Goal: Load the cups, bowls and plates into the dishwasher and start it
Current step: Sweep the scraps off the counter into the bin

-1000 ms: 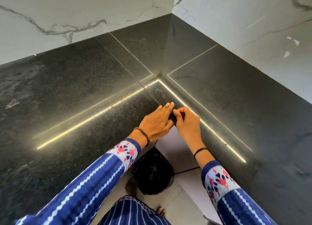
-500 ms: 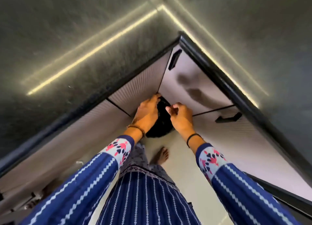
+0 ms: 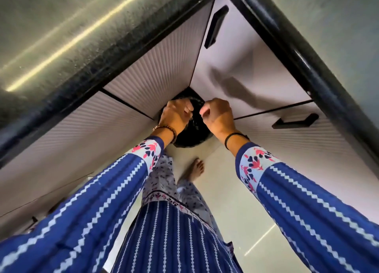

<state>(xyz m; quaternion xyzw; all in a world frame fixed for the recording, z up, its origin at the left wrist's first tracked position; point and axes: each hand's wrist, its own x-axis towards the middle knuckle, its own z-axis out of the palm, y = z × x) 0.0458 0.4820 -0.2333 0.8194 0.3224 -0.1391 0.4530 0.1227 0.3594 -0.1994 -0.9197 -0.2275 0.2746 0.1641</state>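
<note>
Bin [image 3: 192, 138] gripped by left hand [image 3: 176, 116], perhaps right hand [image 3: 218, 116].

Round black bin [image 3: 192, 138] on floor, right below fingers [image 3: 187, 110], tucked in cabinet corner. Glossy crumpled black liner [image 3: 195, 108] at its top, pinched by left hand [image 3: 176, 116] and right hand [image 3: 218, 116], both curled tight.

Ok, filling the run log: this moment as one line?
left hand: curled, over black bin | right hand: curled, also over bin | held item: unclear
</note>
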